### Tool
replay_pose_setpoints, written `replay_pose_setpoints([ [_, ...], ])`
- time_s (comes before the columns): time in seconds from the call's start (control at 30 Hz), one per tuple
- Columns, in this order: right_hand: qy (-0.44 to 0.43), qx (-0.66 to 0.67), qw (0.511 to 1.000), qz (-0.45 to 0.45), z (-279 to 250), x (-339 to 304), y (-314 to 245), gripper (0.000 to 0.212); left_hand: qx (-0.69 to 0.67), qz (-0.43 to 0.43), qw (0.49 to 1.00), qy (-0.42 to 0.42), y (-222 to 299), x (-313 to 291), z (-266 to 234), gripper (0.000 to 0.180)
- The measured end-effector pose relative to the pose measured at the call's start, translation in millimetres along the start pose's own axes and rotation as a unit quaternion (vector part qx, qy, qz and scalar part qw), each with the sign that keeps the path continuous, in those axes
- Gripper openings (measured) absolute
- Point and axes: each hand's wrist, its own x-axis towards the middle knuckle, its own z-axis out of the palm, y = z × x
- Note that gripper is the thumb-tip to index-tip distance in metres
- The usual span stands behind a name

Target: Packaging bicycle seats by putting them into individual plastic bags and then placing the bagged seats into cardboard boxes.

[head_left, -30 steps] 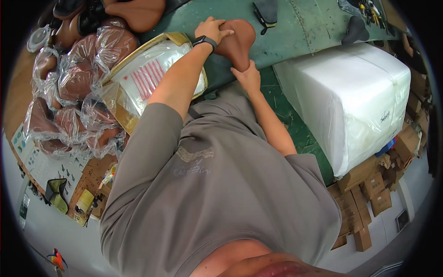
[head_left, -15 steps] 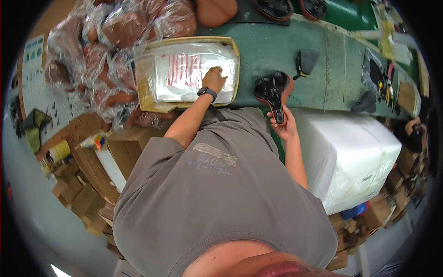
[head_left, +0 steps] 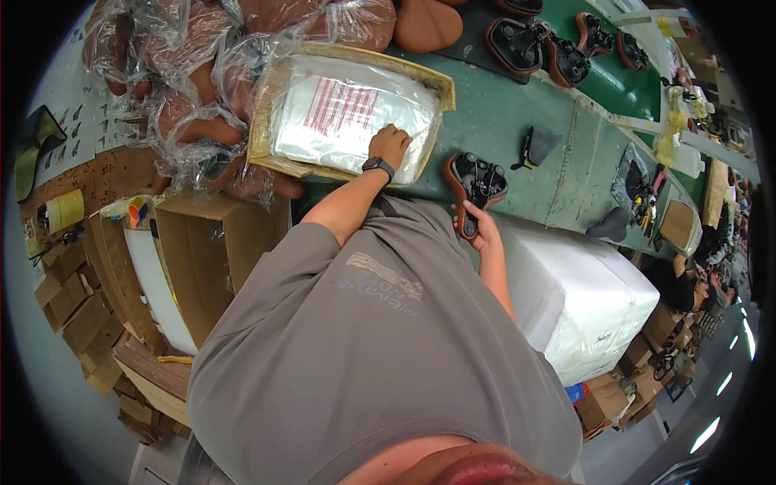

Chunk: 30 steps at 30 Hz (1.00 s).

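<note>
In my right hand (head_left: 483, 230) is a bicycle saddle (head_left: 478, 184), gripped by its narrow nose. Its black underside with the rails faces up, and brown edging shows around it. My left hand (head_left: 390, 147) lies on a stack of clear plastic bags (head_left: 339, 109) with red print. Its fingers are bent and drawn together at the top bag near the stack's right side; the fingertips are partly hard to make out. The bags lie in a shallow yellowish open box (head_left: 443, 90) on the green worktable (head_left: 517, 113).
Brown saddles wrapped in clear plastic (head_left: 202, 61) are heaped at the left. Several unwrapped saddles (head_left: 517, 44) lie at the far right. A dark cloth-like piece (head_left: 540, 147) and small tools (head_left: 647, 198) are on the table. A large white wrapped block (head_left: 566, 291) stands beside me at the right.
The view has shifted, bringing more of the far-right saddles in. The held saddle has turned and come closer to my body. My left hand stays on the bags, its fingers drawn closer together.
</note>
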Motion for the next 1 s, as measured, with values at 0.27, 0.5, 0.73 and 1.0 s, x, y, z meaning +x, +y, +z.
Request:
replay_pose_setpoints([
  [0.27,-0.010,0.110,0.994,-0.003,13.9,-6.6,0.2,0.045,-0.260,-0.120,0.952,-0.106,-27.1,14.6,-30.6,0.024],
  [0.5,-0.139,-0.029,0.959,-0.246,133.8,-85.6,-9.7,0.055,-0.571,-0.243,0.774,-0.127,-26.4,0.9,-127.5,0.023],
  [0.73,-0.267,-0.051,0.955,-0.117,284.7,-66.1,-31.5,0.042,-0.420,0.027,0.877,-0.231,-10.1,-30.5,-232.7,0.022],
  [1.0,-0.197,-0.210,0.948,-0.139,368.8,-73.6,-33.4,0.043,-0.602,-0.149,0.772,-0.137,-46.5,-76.6,-330.0,0.024],
])
